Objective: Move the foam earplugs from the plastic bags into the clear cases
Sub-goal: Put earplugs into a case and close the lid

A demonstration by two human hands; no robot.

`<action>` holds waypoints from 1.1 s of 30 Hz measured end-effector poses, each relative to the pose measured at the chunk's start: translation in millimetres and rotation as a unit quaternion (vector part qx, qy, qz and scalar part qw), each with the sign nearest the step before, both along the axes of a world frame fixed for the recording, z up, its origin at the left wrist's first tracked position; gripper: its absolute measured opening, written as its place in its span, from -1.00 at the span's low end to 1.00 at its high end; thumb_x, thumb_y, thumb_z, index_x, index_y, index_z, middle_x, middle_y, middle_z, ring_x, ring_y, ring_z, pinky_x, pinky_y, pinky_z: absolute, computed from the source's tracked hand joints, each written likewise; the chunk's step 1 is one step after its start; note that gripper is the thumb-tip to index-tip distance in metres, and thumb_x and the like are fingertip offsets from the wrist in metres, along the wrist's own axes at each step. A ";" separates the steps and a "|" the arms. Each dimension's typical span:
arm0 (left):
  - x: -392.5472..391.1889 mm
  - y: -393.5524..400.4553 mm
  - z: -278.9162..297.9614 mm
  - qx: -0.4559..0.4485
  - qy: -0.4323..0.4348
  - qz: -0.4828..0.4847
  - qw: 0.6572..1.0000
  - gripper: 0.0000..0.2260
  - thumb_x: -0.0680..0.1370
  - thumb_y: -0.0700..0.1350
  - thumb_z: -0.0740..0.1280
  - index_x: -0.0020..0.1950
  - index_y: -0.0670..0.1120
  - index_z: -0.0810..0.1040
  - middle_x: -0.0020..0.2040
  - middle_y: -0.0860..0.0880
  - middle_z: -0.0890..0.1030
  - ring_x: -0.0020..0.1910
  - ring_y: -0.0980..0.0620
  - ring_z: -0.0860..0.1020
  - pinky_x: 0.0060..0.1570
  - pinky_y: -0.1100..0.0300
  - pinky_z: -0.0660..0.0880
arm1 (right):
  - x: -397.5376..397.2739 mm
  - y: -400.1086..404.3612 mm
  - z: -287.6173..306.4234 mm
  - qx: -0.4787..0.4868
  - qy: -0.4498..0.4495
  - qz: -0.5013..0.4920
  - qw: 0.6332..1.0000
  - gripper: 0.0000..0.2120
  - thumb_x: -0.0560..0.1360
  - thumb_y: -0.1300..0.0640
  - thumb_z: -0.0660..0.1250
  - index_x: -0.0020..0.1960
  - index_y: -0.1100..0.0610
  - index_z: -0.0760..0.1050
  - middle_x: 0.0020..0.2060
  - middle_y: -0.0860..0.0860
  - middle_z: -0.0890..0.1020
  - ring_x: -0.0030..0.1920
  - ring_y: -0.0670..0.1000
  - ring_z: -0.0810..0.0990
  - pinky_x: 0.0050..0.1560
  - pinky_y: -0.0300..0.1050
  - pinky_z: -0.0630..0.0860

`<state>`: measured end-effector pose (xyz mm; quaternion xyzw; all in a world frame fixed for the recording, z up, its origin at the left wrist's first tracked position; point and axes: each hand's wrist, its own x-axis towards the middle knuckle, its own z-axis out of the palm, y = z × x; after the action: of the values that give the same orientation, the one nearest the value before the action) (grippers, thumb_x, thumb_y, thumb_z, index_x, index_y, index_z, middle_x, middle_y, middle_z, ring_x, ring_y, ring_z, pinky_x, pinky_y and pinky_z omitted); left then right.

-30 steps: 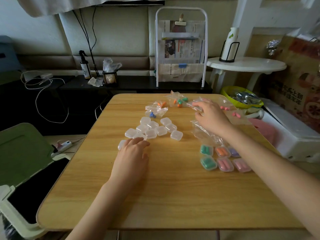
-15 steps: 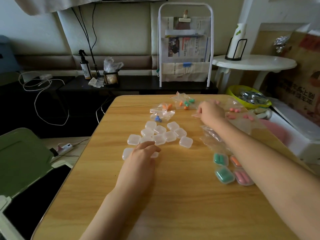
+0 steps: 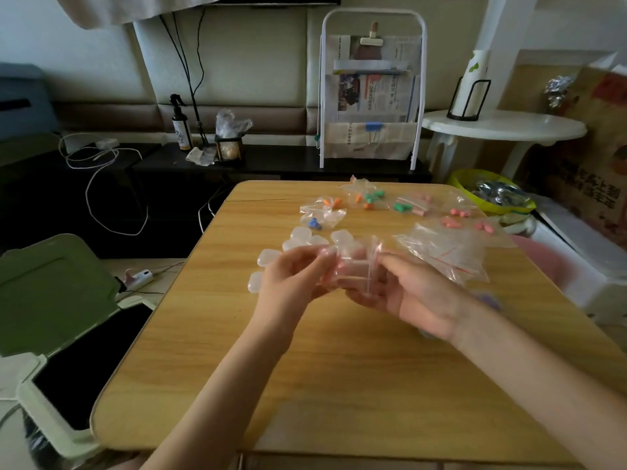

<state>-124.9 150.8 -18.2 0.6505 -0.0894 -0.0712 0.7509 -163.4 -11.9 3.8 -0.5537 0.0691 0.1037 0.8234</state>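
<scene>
Both hands have left the wooden table [image 3: 339, 385] and met above it: left hand [image 3: 291, 283] and right hand [image 3: 403, 293] pinch a small clear zip-top plastic bag [image 3: 356, 266] just above the empty clear cases [image 3: 298, 239].

2 bare forearms, hands [image 3: 295, 283] uncovered — no sleeves, rings or watch.

Hmm, "No remarks on what is absent" applies.

2 bare forearms — bare hands [image 3: 295, 283], slender fingers.

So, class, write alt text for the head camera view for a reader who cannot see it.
Two bare hands, the left hand and the right hand, hold a small clear plastic bag between them above a wooden table. Behind lie empty clear cases, bags of coloured earplugs and a heap of empty bags.
</scene>
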 end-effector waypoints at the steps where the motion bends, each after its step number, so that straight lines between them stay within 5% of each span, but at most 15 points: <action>1: -3.0 -1.7 0.8 0.002 -0.011 0.027 1.000 -0.89 0.50 -0.18 0.41 -0.03 -0.20 0.62 -0.28 0.06 0.66 -0.22 0.03 0.62 -0.10 0.11 0.61 | -4.2 1.3 -1.2 0.017 0.003 0.004 1.000 -0.67 0.61 0.05 0.14 0.21 0.24 0.48 0.05 0.24 0.65 0.00 0.16 0.65 -0.01 0.01 0.60; 3: -7.9 -3.8 0.0 0.011 -0.030 0.058 0.998 -0.92 0.46 -0.24 0.44 -0.08 -0.21 0.60 -0.34 0.08 0.63 -0.30 0.06 0.60 -0.21 0.17 0.61 | -10.0 4.6 -3.2 0.007 -0.015 0.009 1.000 -0.61 0.58 -0.03 0.17 0.24 0.23 0.45 0.10 0.23 0.63 0.05 0.19 0.65 -0.08 -0.03 0.63; 5: -12.6 -5.5 -0.1 0.008 -0.028 0.054 0.998 -0.89 0.45 -0.25 0.45 -0.07 -0.22 0.57 -0.32 0.01 0.64 -0.33 0.07 0.58 -0.25 0.23 0.58 | -17.3 9.6 -7.1 -0.059 -0.042 -0.030 0.997 -0.65 0.52 0.09 0.29 0.22 0.27 0.46 0.09 0.20 0.63 0.00 0.14 0.68 -0.20 -0.12 0.64; 11: -12.8 -5.3 2.4 -0.056 0.044 0.015 0.997 -0.86 0.44 -0.18 0.45 -0.16 -0.06 0.49 -0.27 -0.02 0.62 -0.31 0.10 0.61 -0.30 0.26 0.49 | -26.7 -1.8 -18.1 -0.126 -0.026 -0.176 0.976 -0.88 0.48 0.23 0.37 -0.02 0.23 0.63 -0.19 0.10 0.64 -0.31 -0.03 0.65 -0.38 -0.21 0.59; 15: -7.0 -3.7 0.6 -0.076 0.074 -0.006 0.994 -0.87 0.52 -0.05 0.37 -0.09 -0.11 0.53 -0.12 -0.21 0.62 -0.23 0.03 0.61 -0.28 0.28 0.48 | -18.7 2.6 -19.8 -0.131 -0.047 -0.193 0.971 -0.88 0.44 0.20 0.40 -0.05 0.21 0.63 -0.33 0.04 0.61 -0.36 -0.05 0.59 -0.34 -0.24 0.57; 19: -4.3 -9.1 -3.2 0.024 0.092 0.004 0.995 -0.66 0.63 0.06 0.15 -0.01 -0.19 0.52 -0.31 -0.03 0.65 -0.26 0.04 0.60 -0.19 0.17 0.57 | -16.8 2.5 -19.4 -0.157 -0.084 -0.226 0.958 -0.85 0.38 0.20 0.46 -0.05 0.16 0.60 -0.32 0.03 0.67 -0.30 -0.02 0.61 -0.19 -0.13 0.60; 24: -7.8 -15.7 -11.8 0.164 -0.036 0.106 0.980 -0.68 0.66 -0.05 0.09 -0.24 -0.16 0.37 -0.46 -0.04 0.46 -0.61 0.15 0.42 -0.53 0.23 0.43 | -19.0 3.5 -17.6 -0.113 -0.069 -0.229 0.964 -0.96 0.42 0.20 0.42 -0.13 0.15 0.61 -0.36 0.01 0.64 -0.33 -0.06 0.58 -0.31 -0.20 0.56; 28: -10.3 -13.8 -13.1 0.275 -0.214 0.175 0.921 -0.72 0.66 -0.05 0.09 -0.21 -0.14 0.31 -0.45 0.04 0.44 -0.48 0.13 0.44 -0.47 0.19 0.30 | -19.9 4.6 -17.9 -0.097 -0.050 -0.231 0.967 -0.97 0.46 0.22 0.40 -0.14 0.16 0.62 -0.31 0.05 0.62 -0.30 -0.04 0.57 -0.23 -0.15 0.59; 31: -8.3 -8.8 -12.0 0.322 -0.235 0.191 0.897 -0.75 0.65 0.00 0.09 -0.15 -0.10 0.33 -0.45 0.01 0.47 -0.44 -0.01 0.48 -0.42 0.02 0.39 | -20.0 1.9 -13.0 -0.087 -0.036 -0.211 0.973 -0.95 0.48 0.29 0.38 -0.10 0.25 0.61 -0.30 0.10 0.61 -0.31 -0.01 0.58 -0.30 -0.19 0.58; 33: -4.2 -4.9 -11.6 0.290 -0.218 0.191 0.912 -0.77 0.64 0.02 0.13 -0.11 -0.10 0.38 -0.44 -0.04 0.51 -0.42 -0.07 0.54 -0.37 -0.06 0.50 | -19.9 0.2 -10.3 -0.086 -0.028 -0.203 0.975 -0.95 0.48 0.33 0.36 -0.10 0.28 0.60 -0.34 0.11 0.61 -0.34 0.00 0.58 -0.32 -0.20 0.59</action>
<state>-129.1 145.9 -29.8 0.8439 -0.1003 0.1941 0.4900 -183.4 -11.7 -6.5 -0.5997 0.1653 -0.0872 0.7781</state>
